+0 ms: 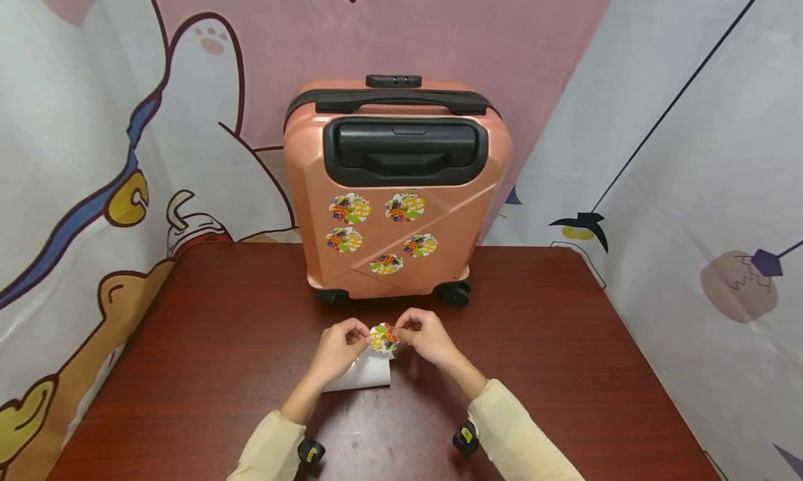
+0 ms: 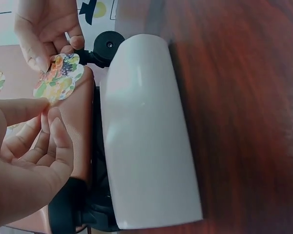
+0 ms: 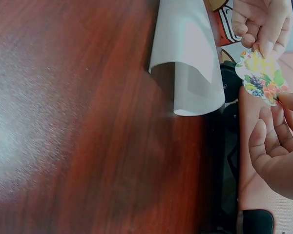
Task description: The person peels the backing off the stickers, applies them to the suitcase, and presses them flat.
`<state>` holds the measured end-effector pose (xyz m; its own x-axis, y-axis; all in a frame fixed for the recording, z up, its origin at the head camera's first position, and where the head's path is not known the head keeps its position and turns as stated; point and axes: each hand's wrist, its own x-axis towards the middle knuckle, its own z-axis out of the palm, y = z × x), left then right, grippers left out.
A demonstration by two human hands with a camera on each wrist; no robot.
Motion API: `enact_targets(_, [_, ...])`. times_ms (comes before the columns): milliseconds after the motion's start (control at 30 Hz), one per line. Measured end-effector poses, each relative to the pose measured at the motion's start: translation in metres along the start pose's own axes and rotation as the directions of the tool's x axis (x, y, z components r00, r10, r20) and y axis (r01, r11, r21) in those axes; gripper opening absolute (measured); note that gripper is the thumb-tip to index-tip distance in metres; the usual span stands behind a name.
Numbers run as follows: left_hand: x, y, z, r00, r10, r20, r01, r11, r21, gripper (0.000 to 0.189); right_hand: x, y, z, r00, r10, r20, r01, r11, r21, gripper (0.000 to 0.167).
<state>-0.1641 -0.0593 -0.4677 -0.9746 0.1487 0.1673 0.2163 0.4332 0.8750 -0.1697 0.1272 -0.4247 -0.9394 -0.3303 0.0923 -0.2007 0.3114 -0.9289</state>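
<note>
Between both hands is a round fruit-patterned sticker point(image 1: 383, 339) with a scalloped edge. My left hand point(image 1: 339, 348) pinches one side of it between thumb and finger. Its opposite side is pinched by my right hand point(image 1: 429, 337). In the left wrist view the sticker point(image 2: 61, 78) stands clear above the curled white sheet point(image 2: 144, 136). That sheet point(image 1: 366, 375) lies on the table just below the hands. Behind them stands a salmon-pink suitcase point(image 1: 370, 167), upright, with several similar fruit stickers on its front, such as one at the lower middle point(image 1: 386, 263).
The suitcase has a recessed black handle point(image 1: 406, 151) and black wheels point(image 1: 453, 294) resting on the reddish-brown table point(image 1: 552, 369). A cartoon-printed cloth point(image 1: 521, 42) hangs behind and beside the table. Small black devices point(image 1: 465, 439) sit at both wrists.
</note>
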Motion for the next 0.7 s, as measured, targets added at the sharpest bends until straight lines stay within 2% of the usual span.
enact_targets(233, [0.016,0.007,0.005,0.999,0.044,-0.033,-0.043,0.999,0.029,0.003,0.007,-0.002,-0.009,0.997,0.013,-0.070,-0.014,1.000,-0.019,0.006])
enact_targets(333, [0.023,0.012,0.007,0.997,0.055,-0.046,-0.053,0.998,0.039,0.003,0.015,0.009,-0.013,0.993,0.018,-0.114,-0.020,1.000,-0.015,0.005])
enact_targets(467, [0.033,0.018,0.010,0.995,0.074,-0.065,-0.070,0.996,0.061,0.004,0.024,0.023,-0.018,0.982,0.028,-0.188,-0.032,0.999,-0.020,0.006])
enact_targets(700, [0.046,0.031,0.015,0.986,0.124,-0.109,-0.111,0.987,0.116,0.007,0.031,0.023,-0.025,0.955,0.001,-0.296,-0.023,0.997,-0.069,0.008])
